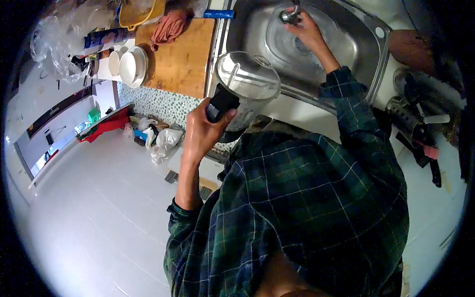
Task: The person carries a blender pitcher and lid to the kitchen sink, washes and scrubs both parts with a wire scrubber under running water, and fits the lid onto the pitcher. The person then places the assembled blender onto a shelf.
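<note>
My left hand (pixel 200 129) is wrapped round the black handle of a clear blender jug (pixel 247 79). The jug is tilted, its wide open rim at the near left edge of the steel sink (pixel 242 29). Over the basin, my right hand (pixel 308 33) has its fingers round a shiny metal faucet head (pixel 290 16). Below the faucet, the drain area of the basin looks wet. What the jug holds inside cannot be made out.
A wooden board (pixel 185 62) with a reddish cloth (pixel 169 27) lies left of the sink. White bowls (pixel 129 68), a yellow basket (pixel 141 14) and plastic bags (pixel 64 44) are further left. A utensil holder (pixel 403 116) with knives stands at the right.
</note>
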### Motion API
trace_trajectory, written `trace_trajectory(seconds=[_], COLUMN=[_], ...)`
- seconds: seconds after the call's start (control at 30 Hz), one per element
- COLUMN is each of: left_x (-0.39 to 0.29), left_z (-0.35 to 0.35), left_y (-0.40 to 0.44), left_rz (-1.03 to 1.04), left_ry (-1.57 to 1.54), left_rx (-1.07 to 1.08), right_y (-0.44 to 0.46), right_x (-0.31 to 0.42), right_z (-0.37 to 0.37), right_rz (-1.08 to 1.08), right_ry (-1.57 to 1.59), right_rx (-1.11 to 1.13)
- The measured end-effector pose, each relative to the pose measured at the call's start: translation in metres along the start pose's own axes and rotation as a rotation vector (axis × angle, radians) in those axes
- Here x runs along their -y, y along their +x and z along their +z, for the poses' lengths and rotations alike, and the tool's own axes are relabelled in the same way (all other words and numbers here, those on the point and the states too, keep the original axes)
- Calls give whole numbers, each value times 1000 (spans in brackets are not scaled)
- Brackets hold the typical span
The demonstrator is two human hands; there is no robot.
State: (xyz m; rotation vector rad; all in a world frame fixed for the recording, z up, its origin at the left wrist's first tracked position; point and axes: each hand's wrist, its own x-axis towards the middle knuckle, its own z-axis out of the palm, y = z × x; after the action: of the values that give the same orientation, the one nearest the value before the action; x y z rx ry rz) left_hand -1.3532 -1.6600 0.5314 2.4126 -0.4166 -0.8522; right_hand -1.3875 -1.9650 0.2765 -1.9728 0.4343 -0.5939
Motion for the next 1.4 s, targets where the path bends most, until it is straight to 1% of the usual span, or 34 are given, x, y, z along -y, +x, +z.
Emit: trace_trajectory(seconds=[0.07,0.1,0.17,0.2,0.23,0.3,0.33,0.37,0.4,0.43,0.47,0.5,0.6,0.67,0.73,0.8,0.83,0.9,1.03,1.1,1.13,1.2,1.23,1.3,1.33,1.37,1.4], left_x=[-6,-3,9,14,19,30,41,34,37,40,39,34,33,34,33,35,37,39,32,33,32,28,28,31,32,33,33], left_z=[-1,1,8,10,11,14,15,13,11,10,10,9,11,13,15,17,17,18,17,18,18,18,18,20,21,21,20], left_y=[2,4,11,13,13,21,26,25,26,27,25,23,20,20,19,21,21,22,22,24,25,26,27,29,30,30,30], left_rz=[-62,-74,-6,18,2,-78,24,39,23,6,-3,17,23,49,67,94,78,61,36,35,33,60,62,61,65,74,83], left_ry=[68,73,146,132,139,94,131,110,127,148,148,152,159,212,187,163,170,176,175,184,184,188,188,197,197,190,186], left_rx=[54,46,13,2,3,6,-32,-24,-17,-8,2,-1,-3,-4,-11,-21,-17,-9,-32,-38,-40,-50,-48,-38,-38,-51,-64], right_y=[0,-2,-9,-13,-17,-19,-19,-16,-9,-8,-14,-13,-15,-13,-12,-12,-11,-12,-11,-10,-12,-19,-18,-13,-12,-12,-12], right_x=[11,18,47,63,71,79,83,102,132,147,111,103,93,100,102,99,100,103,90,79,73,61,65,87,125,122,117], right_z=[13,17,12,3,-1,-11,-10,-20,-35,-42,-30,-27,-19,-28,-33,-37,-39,-42,-38,-37,-35,-34,-32,-19,-28,-28,-27], right_rz=[284,284,418,470,481,606,629,640,728,817,667,678,670,684,691,645,647,702,662,608,608,518,519,628,709,707,668], right_ry=[441,452,716,807,818,956,939,932,887,843,959,963,1232,1183,1129,1040,1039,908,935,1004,1005,1332,1331,1037,945,947,988], right_rx=[156,165,150,181,189,338,327,332,345,356,441,442,485,537,584,676,677,667,702,778,781,730,727,575,440,439,521])
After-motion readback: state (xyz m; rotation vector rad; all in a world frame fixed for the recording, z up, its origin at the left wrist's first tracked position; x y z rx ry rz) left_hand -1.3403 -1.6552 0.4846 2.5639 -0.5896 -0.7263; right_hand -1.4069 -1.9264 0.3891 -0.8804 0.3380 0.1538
